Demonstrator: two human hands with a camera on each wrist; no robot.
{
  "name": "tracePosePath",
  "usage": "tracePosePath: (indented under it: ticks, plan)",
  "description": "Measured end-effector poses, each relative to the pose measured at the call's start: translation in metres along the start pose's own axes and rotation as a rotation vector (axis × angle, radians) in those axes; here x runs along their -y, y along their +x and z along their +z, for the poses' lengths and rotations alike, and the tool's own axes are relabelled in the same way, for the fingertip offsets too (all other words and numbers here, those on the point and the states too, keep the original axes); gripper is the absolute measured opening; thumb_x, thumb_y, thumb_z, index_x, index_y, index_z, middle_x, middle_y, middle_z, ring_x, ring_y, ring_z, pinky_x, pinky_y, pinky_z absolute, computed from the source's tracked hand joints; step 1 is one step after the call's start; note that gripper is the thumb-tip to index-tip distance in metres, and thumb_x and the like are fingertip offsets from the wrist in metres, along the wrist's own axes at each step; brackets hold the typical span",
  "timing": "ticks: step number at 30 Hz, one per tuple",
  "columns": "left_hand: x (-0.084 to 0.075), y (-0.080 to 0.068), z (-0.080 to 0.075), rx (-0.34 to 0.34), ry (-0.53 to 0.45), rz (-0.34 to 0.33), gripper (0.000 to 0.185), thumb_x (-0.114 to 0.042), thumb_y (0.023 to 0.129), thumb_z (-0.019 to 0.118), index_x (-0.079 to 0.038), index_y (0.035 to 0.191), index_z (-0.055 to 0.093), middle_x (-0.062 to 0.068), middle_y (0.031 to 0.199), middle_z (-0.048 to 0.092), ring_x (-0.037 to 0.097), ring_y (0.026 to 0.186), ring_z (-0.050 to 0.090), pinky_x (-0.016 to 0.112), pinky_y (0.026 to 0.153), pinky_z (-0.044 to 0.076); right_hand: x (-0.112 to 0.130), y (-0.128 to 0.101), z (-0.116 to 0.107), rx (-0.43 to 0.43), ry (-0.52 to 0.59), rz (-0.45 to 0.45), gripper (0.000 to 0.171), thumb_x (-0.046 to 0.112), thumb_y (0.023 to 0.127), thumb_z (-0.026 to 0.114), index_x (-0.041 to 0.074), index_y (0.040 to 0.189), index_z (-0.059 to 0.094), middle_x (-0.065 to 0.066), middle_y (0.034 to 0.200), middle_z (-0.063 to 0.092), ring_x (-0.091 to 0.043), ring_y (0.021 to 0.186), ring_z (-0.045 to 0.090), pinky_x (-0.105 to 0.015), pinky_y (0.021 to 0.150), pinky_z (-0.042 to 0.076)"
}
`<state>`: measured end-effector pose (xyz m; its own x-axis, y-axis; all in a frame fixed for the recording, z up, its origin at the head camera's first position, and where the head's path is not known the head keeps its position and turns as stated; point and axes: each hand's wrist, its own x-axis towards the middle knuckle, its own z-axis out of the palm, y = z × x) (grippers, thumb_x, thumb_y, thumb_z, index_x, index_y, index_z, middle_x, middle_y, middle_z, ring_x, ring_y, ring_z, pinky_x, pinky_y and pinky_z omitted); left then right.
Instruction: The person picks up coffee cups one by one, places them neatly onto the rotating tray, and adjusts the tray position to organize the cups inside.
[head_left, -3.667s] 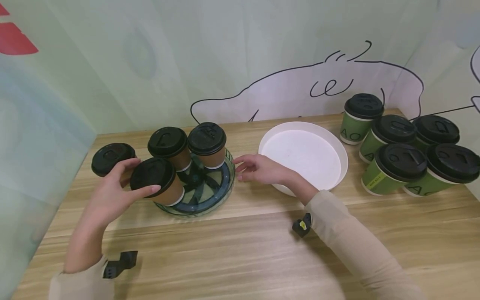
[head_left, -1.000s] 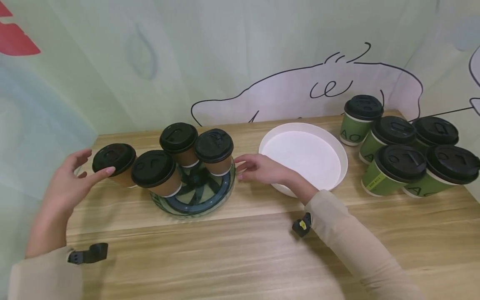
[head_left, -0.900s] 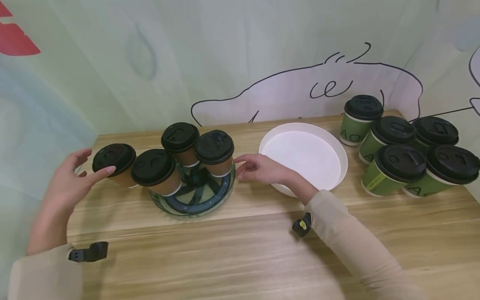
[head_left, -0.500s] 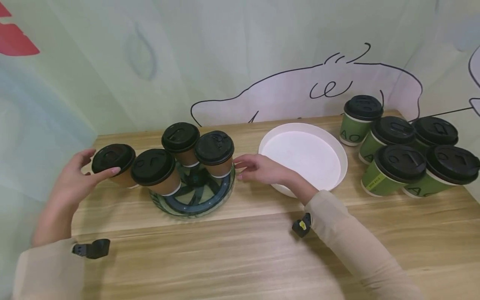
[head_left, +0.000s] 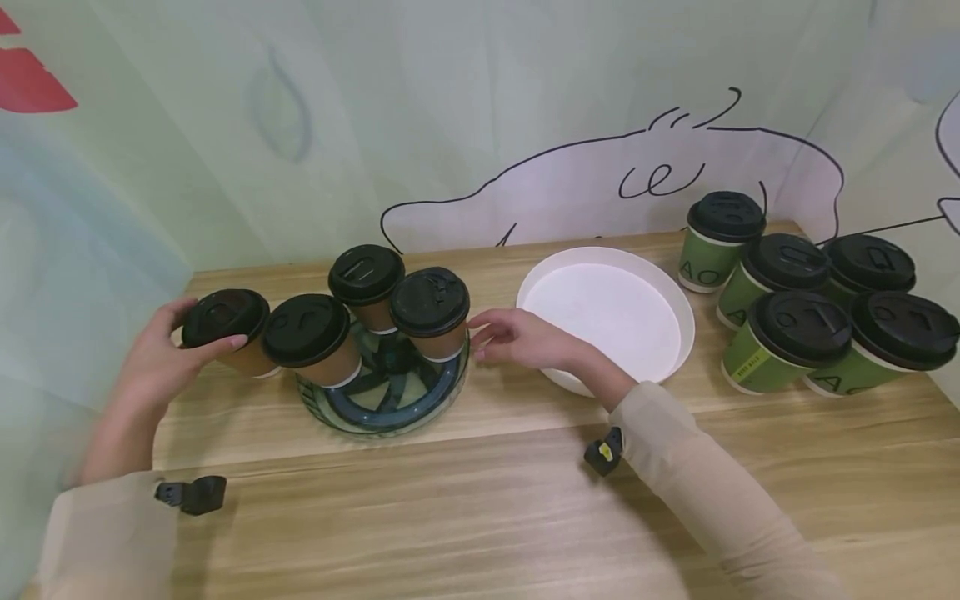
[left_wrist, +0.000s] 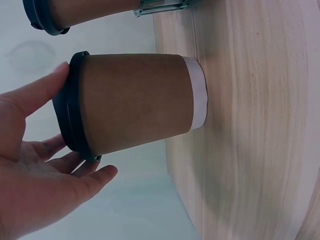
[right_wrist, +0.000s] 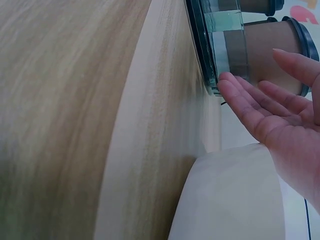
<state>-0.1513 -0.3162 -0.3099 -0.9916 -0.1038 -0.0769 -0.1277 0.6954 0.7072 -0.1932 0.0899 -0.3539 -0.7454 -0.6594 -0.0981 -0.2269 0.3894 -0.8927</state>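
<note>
A brown paper cup (head_left: 225, 321) with a black lid stands on the wooden table, left of a glass dish (head_left: 420, 400) with a dark blue pattern. My left hand (head_left: 197, 333) wraps its lid, thumb on the front rim and fingers behind; the left wrist view shows this cup (left_wrist: 135, 100) upright on the wood. Three more brown lidded cups (head_left: 307, 333) (head_left: 366, 279) (head_left: 429, 304) stand on the dish. My right hand (head_left: 487, 337) lies open, its straight fingertips (right_wrist: 227, 82) at the dish's right rim (right_wrist: 215, 50).
A white round plate (head_left: 675, 308) sits right of the dish, partly under my right forearm. Several green lidded cups (head_left: 787, 333) cluster at the far right. A light wall with a line drawing closes off the back, and a curtain closes the left.
My left hand let go of the front cup on the dish, moved left and closed round the lone cup's lid. The dish and its cups turned slightly. The right hand stayed put.
</note>
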Motion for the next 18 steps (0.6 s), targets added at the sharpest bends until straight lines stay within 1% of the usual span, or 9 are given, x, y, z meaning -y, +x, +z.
tracePosePath:
  ticks: [5, 12, 18]
  plan:
    - [-0.0001, 0.0007, 0.0002, -0.005, 0.011, -0.009, 0.092, -0.038, 0.086, 0.061, -0.001, 0.145, 0.002, 0.027, 0.147, 0.002, 0.049, 0.131, 0.0, 0.067, 0.095, 0.016, 0.0006, -0.0005, 0.0004, -0.016, 0.043, -0.002, 0.04, 0.007, 0.087, 0.061, -0.005, 0.122, 0.046, -0.021, 0.123, 0.053, -0.027, 0.11, 0.054, -0.031, 0.091, 0.044]
    - [0.0002, 0.0, 0.0013, -0.019, 0.022, -0.012, 0.093, -0.038, 0.085, 0.062, -0.001, 0.146, 0.003, 0.027, 0.148, 0.003, 0.048, 0.131, 0.002, 0.067, 0.095, 0.018, 0.0008, -0.0007, 0.0006, -0.007, 0.068, -0.012, 0.044, 0.004, 0.087, 0.06, -0.006, 0.126, 0.043, -0.023, 0.125, 0.051, -0.031, 0.113, 0.052, -0.032, 0.092, 0.043]
    - [0.0006, -0.0009, 0.0017, -0.027, 0.029, -0.003, 0.093, -0.039, 0.085, 0.062, 0.0, 0.145, 0.002, 0.027, 0.148, 0.002, 0.048, 0.131, 0.003, 0.067, 0.095, 0.018, 0.0002, -0.0009, 0.0, -0.007, 0.059, -0.008, 0.044, 0.004, 0.087, 0.06, -0.005, 0.127, 0.043, -0.022, 0.122, 0.054, -0.029, 0.111, 0.053, -0.032, 0.091, 0.044]
